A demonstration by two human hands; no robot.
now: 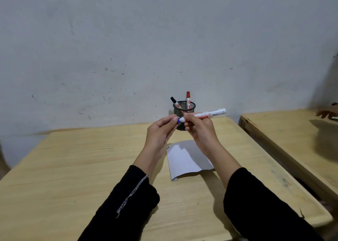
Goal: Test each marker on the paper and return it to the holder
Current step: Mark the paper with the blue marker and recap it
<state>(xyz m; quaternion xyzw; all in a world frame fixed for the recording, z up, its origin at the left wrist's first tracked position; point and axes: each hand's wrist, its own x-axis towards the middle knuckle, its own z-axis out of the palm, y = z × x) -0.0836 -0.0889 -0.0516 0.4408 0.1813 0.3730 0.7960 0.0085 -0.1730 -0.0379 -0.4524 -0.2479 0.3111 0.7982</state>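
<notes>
My right hand [198, 129] grips a white marker [210, 113] by its barrel, held above the table with its far end pointing right. My left hand [161, 131] pinches the marker's blue cap [175, 120] at the tip end; whether the cap is on or just off I cannot tell. Behind my hands stands a black mesh holder [190, 107] with a black-capped marker [174, 102] and a red-capped marker [188, 99] in it. A white sheet of paper [186, 160] lies on the table under my hands, with a few short pen strokes at its top left corner.
The wooden table [73, 167] stands against a grey wall. A second wooden table [285, 129] stands to the right, separated by a narrow gap. Another person's hand [327, 113] rests at that table's far right edge.
</notes>
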